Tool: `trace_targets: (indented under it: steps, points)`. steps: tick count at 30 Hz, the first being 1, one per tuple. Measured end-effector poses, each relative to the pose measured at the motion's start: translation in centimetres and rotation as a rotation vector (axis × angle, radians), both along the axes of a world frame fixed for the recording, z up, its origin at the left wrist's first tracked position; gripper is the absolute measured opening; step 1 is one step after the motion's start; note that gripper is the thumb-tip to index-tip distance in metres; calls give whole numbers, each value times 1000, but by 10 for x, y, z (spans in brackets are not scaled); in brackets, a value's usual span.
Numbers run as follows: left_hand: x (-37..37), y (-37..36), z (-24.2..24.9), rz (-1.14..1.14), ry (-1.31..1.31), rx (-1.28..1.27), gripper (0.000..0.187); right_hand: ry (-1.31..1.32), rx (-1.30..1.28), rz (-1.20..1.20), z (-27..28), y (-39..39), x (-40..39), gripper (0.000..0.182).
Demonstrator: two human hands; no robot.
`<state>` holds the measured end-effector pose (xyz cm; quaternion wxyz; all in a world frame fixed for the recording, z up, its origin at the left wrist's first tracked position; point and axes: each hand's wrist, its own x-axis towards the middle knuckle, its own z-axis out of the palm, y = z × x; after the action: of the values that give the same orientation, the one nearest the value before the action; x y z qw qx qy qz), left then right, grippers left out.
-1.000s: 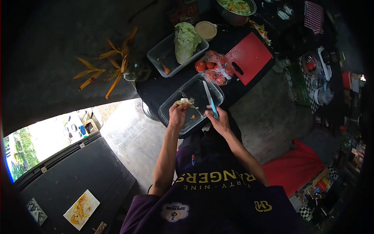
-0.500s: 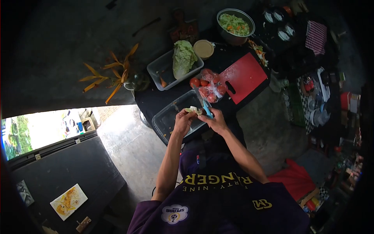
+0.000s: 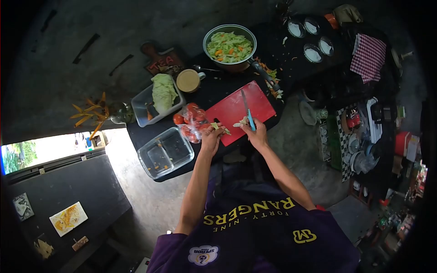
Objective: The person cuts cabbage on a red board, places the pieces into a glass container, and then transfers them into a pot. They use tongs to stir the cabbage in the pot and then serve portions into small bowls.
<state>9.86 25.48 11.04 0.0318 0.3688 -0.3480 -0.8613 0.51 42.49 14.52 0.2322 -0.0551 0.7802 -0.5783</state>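
Over the near edge of the red cutting board, my left hand pinches a small pale-green piece of cabbage. My right hand is closed around the blue handle of a knife, its blade pointing away across the board. A whitish cabbage piece sits at the fingertips of that same hand, beside the handle. Left of the board lies a plastic bag of tomatoes, close to my left hand. Further left is a divided glass container with a few scraps inside.
A plastic tub holds a cabbage head. Behind the board are a lidded cup and a pot of shredded vegetables, its handle reaching over scattered peelings. Several small glass dishes stand at the back right.
My hands have shifted from above the glass container to the red board's near edge. Cabbage now shows at both hands, which are further apart. The view has shifted too.
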Motion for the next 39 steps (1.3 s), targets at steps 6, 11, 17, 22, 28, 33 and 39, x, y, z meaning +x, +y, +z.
trace_targets:
  steps: [6,11,17,22,28,33,39]
  points:
    - [-26,30,-20,4,-137,-312,25,-46,91,109,-18,22,-48,24]
    - [-43,31,-22,43,-184,-406,29,-27,4,287,-33,22,-67,43]
    - [-30,35,-40,-6,-312,-497,27,-26,67,248,-67,43,-70,56]
    - [-41,37,-32,-187,-436,-731,31,-17,169,247,-67,58,-67,23]
    - [-59,26,-46,-419,-448,-1273,48,-23,49,37,-98,51,-67,23]
    - [-81,40,-3,-495,-619,-1575,55,48,262,50,-78,43,-85,23]
    - [-106,33,4,-788,-828,-1487,49,259,168,7,-96,48,-92,31]
